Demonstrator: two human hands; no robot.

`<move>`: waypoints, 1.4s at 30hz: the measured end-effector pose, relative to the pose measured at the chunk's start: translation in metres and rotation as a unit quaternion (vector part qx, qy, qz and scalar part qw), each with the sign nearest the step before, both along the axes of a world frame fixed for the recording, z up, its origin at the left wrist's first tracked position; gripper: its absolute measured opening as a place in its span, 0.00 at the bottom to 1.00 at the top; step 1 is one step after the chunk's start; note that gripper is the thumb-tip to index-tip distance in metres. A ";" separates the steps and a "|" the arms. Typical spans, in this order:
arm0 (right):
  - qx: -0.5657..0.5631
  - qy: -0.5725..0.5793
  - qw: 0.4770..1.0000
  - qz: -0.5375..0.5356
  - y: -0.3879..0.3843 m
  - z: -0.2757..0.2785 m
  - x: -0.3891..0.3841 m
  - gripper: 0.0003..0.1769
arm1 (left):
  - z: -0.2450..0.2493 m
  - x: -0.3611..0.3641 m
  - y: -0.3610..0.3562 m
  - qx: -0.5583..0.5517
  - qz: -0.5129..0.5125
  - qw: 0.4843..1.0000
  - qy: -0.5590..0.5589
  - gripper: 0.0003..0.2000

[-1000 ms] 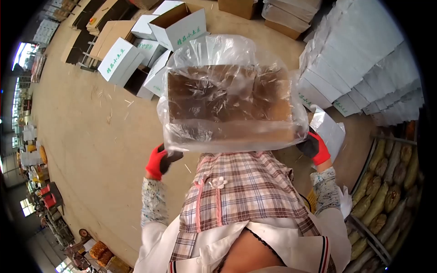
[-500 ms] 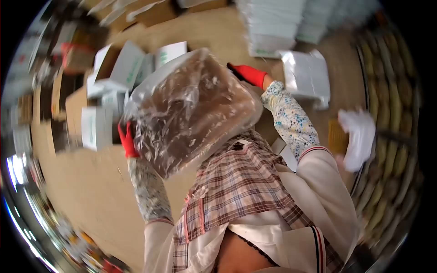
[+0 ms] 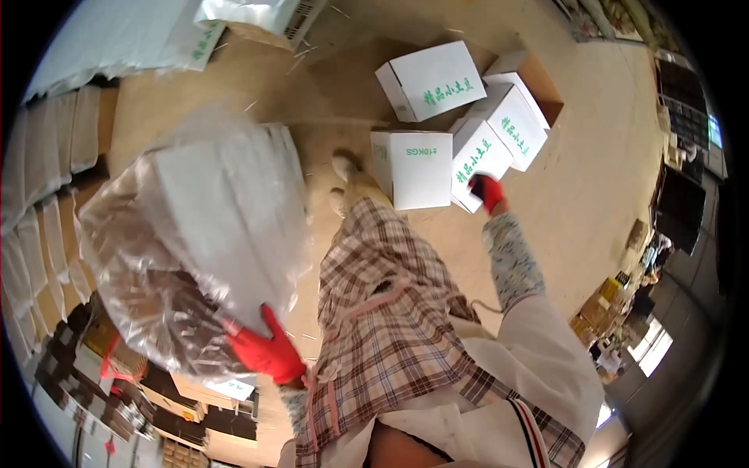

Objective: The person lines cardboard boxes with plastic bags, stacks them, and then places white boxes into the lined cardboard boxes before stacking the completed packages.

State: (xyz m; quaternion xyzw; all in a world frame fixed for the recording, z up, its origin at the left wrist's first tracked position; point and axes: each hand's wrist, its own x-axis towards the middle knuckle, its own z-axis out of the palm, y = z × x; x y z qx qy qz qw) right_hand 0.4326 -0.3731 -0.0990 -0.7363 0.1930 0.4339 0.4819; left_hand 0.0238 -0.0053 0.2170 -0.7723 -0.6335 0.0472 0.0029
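Note:
At the left is a white carton [image 3: 234, 187] wrapped over with a clear plastic bag [image 3: 148, 312]. My left hand [image 3: 269, 347], in a red glove, grips its near edge, thumb up along the side and fingers on the plastic. My right hand [image 3: 488, 193], in a red glove with a black palm, is curled in front of several white cartons with green lettering. It overlaps the nearest of them, a carton [image 3: 477, 160] lying at an angle, and I see nothing in the fingers. Beside that stands another white carton [image 3: 421, 171].
Another lettered carton [image 3: 433, 78] lies further off, with an open brown-sided box [image 3: 538, 82] to its right. Stacked flat white sheets [image 3: 125, 39] fill the upper left, above a row of plastic-lined boxes [image 3: 47, 226]. My shoe [image 3: 346, 165] is on the floor among the cartons.
I have turned, so the lettered cartons are now on my right. The plastic-covered carton has swung to the left and tilted. My right hand has let go of it.

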 end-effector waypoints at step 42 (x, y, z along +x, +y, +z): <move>0.233 -0.522 0.083 0.816 0.392 0.613 -0.266 0.23 | -0.082 -0.036 -0.031 0.088 -0.148 0.890 -0.423 0.13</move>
